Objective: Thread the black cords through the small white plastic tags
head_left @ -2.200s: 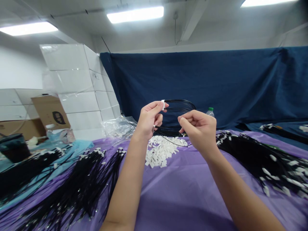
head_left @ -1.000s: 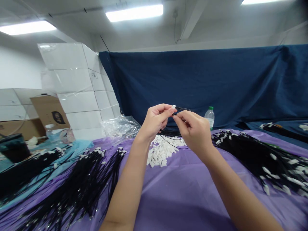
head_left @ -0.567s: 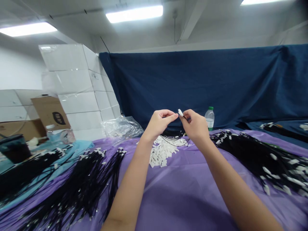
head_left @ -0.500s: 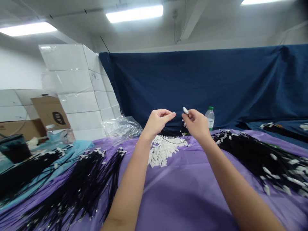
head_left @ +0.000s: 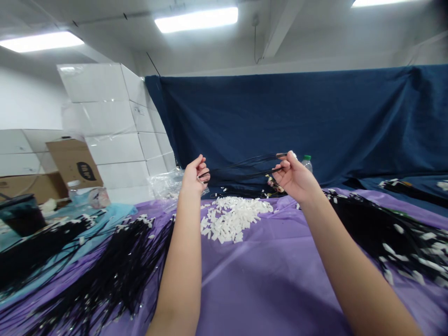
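Cords [head_left: 245, 169], thin and black, stretch in a small bundle between my two hands, held in the air above the far middle of the table [head_left: 266, 284].

Behind everything hangs a dark blue curtain [head_left: 332, 116] along the table's far edge, with stacked white boxes [head_left: 105, 121] off its far left corner. The table wears a purple cover. A left heap [head_left: 115, 261] of black cords with white ends spreads toward the near left corner, and a right heap [head_left: 385, 233] of the same kind lies along the right edge. Between them, toward the far edge, sits a pile of small white clips [head_left: 233, 217], directly below the bundle I hold. A bottle [head_left: 307, 162] with a green cap stands at the far edge, just behind my right hand.

My left hand [head_left: 194, 175] is closed into a loose fist around one end of the bundle. My right hand [head_left: 294, 176] has its fingers curled in, pinching the other end near the fingertips.

The bundle's long axis runs left to right across me, nearly level and rising slightly toward the right. Each hand has one end, so neither is nearer than the other.
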A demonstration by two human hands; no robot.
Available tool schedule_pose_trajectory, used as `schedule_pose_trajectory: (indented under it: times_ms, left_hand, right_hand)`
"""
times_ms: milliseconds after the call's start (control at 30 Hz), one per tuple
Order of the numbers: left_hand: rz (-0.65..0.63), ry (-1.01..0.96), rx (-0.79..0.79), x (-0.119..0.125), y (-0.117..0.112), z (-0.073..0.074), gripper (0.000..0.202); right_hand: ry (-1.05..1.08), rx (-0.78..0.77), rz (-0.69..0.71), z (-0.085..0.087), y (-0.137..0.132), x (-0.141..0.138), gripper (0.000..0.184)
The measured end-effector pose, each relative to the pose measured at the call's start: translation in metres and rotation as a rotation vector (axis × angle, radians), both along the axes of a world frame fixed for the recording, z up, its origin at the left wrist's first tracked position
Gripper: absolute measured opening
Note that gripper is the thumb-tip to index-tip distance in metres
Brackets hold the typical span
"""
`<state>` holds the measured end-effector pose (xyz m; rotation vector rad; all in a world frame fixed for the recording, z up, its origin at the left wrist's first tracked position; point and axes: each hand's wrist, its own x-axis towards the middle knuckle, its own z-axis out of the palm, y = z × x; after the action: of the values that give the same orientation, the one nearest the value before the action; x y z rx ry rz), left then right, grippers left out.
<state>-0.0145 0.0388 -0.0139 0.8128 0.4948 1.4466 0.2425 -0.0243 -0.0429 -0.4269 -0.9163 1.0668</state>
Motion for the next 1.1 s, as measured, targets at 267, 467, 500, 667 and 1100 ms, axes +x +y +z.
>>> schedule_pose_trajectory:
  times_ms: [267,467,500,667,1100]
  left_hand:
    - [-0.057,0.058,-0.156,-0.007,0.024,-0.016,0.026]
    - [0.003,0.104,-0.161,-0.003,0.029,-0.023,0.022]
    - [0.022,0.109,-0.157,-0.002,0.03,-0.024,0.022]
    - [0.089,0.146,-0.09,0.008,0.019,-0.018,0.021]
    - [-0.003,0.661,0.655,0.044,-0.112,0.025,0.017]
  right_hand:
    - [-0.725,0.463,0.55,-0.007,-0.028,-0.008,0.033]
    - [-1.012,0.524,0.685,-0.002,-0.034,-0.008,0.035]
    - [-1.024,0.524,0.668,-0.002,-0.034,-0.008,0.036]
    - [-0.832,0.449,0.473,0.0,-0.038,-0.013,0.036]
    - [-0.924,-0.043,-0.849,0.02,-0.062,0.064,0.03]
